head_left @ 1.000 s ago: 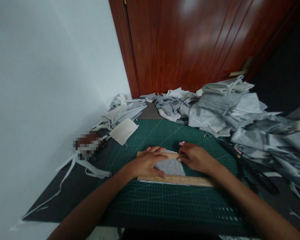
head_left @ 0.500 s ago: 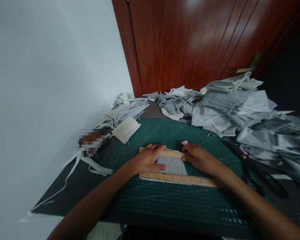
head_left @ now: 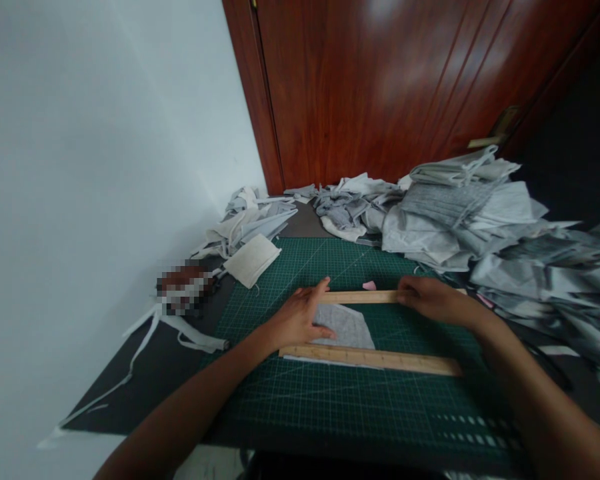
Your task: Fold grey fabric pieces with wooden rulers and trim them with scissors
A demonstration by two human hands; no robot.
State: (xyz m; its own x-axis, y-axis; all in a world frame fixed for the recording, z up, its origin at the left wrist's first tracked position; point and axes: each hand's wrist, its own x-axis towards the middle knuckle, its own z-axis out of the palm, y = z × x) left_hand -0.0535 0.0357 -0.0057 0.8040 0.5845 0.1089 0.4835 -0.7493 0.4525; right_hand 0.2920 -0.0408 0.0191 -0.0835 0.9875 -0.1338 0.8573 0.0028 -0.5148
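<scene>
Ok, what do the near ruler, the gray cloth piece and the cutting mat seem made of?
Near ruler: probably wood or bamboo, matte, from its tan color.
Gray cloth piece: soft-looking fabric, dull and mottled; fiber unclear.
Cutting mat: likely plastic or vinyl, low-sheen, flat green with a pale printed grid.

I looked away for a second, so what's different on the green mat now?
The right hand moved to the right, and the far ruler in its grip shifted right and a little forward. The left hand, grey cloth, near ruler and pink scrap stayed about where they were.
</scene>
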